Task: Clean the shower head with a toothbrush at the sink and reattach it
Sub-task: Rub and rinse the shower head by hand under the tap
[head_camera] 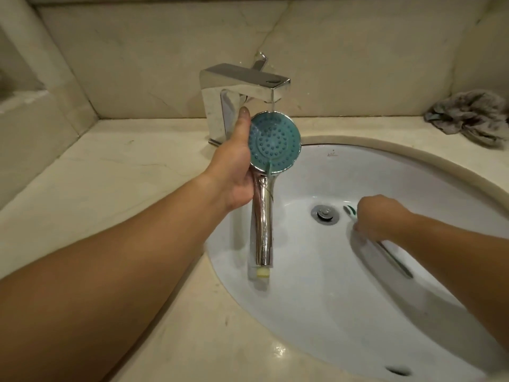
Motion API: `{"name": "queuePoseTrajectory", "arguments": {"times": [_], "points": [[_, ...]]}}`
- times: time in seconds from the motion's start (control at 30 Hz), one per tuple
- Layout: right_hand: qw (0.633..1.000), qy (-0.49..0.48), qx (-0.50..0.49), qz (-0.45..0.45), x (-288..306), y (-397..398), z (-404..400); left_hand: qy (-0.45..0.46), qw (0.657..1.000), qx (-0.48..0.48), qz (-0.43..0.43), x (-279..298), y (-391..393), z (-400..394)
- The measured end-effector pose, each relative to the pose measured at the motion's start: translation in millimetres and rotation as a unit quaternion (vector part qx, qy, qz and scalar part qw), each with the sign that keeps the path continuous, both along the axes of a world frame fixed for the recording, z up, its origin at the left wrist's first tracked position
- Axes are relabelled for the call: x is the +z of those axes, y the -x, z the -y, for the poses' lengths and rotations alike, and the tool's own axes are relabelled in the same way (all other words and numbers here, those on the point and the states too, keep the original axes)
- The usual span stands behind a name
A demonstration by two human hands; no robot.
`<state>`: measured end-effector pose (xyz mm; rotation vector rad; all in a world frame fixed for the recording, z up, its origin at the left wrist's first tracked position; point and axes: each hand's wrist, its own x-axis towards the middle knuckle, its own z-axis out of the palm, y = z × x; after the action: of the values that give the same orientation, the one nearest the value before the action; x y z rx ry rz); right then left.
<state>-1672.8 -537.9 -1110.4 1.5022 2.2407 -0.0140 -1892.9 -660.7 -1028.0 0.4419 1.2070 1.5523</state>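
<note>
My left hand [234, 164] grips the chrome shower head [274, 142] by its neck, thumb up along the rim. Its teal nozzle face points toward me under a thin stream from the chrome faucet [242, 89]. The handle hangs down over the basin's left edge. Down in the white sink [316, 285], my right hand [377, 219] curls around a green-and-white toothbrush [350, 210], which lies beside the drain [325, 215]. The bristle end pokes out left of the fingers and the handle runs back under my wrist.
A beige marble counter [124, 188] surrounds the basin, with a marble backsplash behind. A crumpled grey rag [471, 117] lies at the back right corner. An overflow slot [398, 370] sits in the basin's near wall.
</note>
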Motion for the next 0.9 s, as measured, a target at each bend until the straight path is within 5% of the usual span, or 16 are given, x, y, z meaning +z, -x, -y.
{"name": "queuePoseTrajectory", "arguments": {"times": [0.1,0.17,0.23,0.3,0.43,0.67,0.9], "points": [[0.999,-0.006,-0.006,-0.036,29.0,10.9,-4.7,-0.007,1.000,0.004,0.009,2.6,0.4,2.9],[0.974,0.012,-0.015,-0.225,56.1,26.2,-2.2,-0.012,1.000,0.006,0.003,4.3,0.4,1.4],[0.828,0.133,-0.066,-0.541,72.6,48.7,12.6,-0.013,1.000,0.007,-0.004,4.9,-0.5,-1.7],[0.705,0.235,-0.061,-0.666,81.7,71.8,33.7,-0.013,1.000,-0.003,-0.004,4.0,-2.3,-3.1],[0.631,0.246,-0.067,-0.733,74.4,98.7,51.9,-0.012,0.999,-0.031,0.018,1.1,-4.5,-2.2],[0.601,0.241,-0.065,-0.759,68.1,104.2,40.5,-0.087,0.996,-0.030,-0.001,-6.1,3.1,-2.6],[0.661,0.137,-0.051,-0.736,61.0,116.3,34.5,-0.103,0.994,-0.021,0.010,-3.2,-1.7,-11.3]]}}
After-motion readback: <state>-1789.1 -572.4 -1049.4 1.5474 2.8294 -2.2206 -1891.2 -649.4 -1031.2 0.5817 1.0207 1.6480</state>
